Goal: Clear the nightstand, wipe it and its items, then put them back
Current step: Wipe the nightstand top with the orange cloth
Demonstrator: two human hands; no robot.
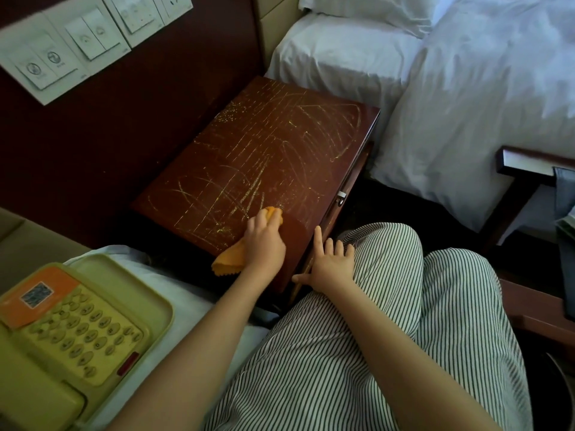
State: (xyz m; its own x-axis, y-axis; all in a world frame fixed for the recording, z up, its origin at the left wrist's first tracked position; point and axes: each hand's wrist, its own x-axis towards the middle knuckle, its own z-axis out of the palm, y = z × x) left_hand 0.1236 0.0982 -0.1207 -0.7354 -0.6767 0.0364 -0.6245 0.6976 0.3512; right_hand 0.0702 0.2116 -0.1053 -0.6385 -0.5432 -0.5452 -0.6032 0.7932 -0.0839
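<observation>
The dark red-brown nightstand [280, 144] stands between two beds, its top bare and covered with yellowish streaks and scratch-like marks. My left hand [264, 241] grips an orange cloth [231, 258] and presses it on the top near the front corner. A small patch beside the cloth looks free of streaks. My right hand [329, 262] lies with fingers spread and straight on the nightstand's front edge, next to my striped knee. A yellowed telephone [65, 334] sits in a yellow-green tray [137, 281] on the bed at lower left.
A white bed [466, 104] with a pillow lies right of the nightstand. A panel of wall switches [77, 42] hangs above it on the dark headboard wall. A dark wooden chair [529, 175] stands at the right. The nightstand's drawer has a metal handle [341, 196].
</observation>
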